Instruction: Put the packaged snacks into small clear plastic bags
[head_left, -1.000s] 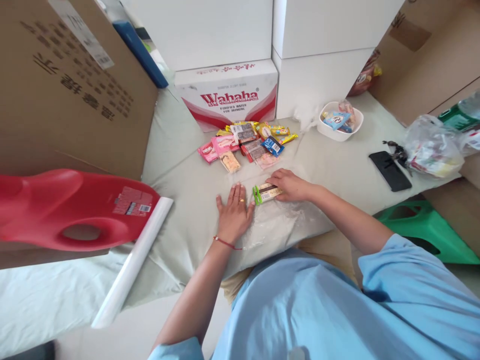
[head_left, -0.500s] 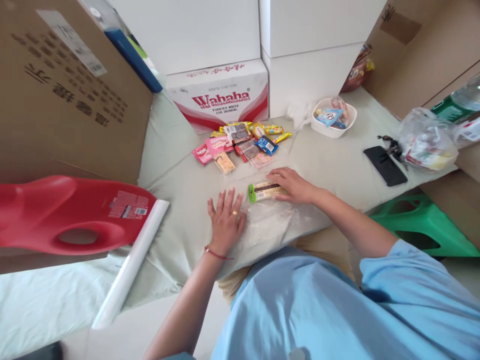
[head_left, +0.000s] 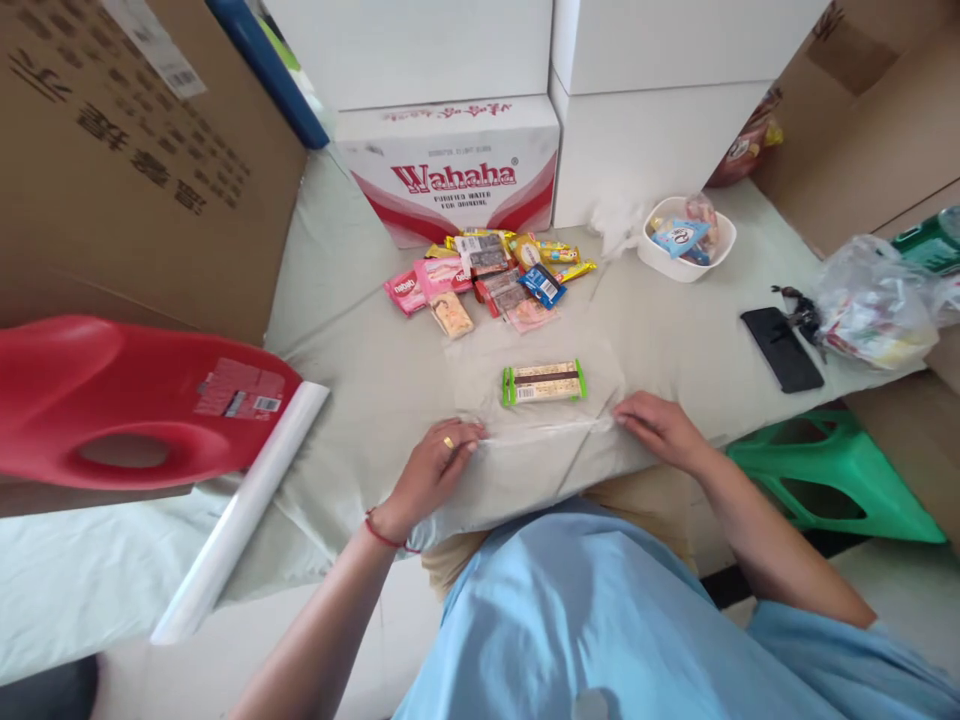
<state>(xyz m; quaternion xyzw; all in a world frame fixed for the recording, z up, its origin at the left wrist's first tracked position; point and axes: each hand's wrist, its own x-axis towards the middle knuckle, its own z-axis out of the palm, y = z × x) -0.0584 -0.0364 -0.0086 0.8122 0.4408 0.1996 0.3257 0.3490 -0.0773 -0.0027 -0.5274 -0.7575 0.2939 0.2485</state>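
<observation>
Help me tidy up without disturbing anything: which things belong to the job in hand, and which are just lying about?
In use:
clear film, pinched by left hand and right hand
green-ended snack on it
perhaps snack pile

Apparently lying about:
black phone
white bowl
Wahaha box

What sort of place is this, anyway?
Probably a room in someone's home, perhaps used for storage, though I can't be certain. A cloth-covered surface holds a pile of wrapped snacks, a water carton and a phone.

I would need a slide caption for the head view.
Left hand and right hand pinch clear plastic film beneath green-ended snack packaging.
</observation>
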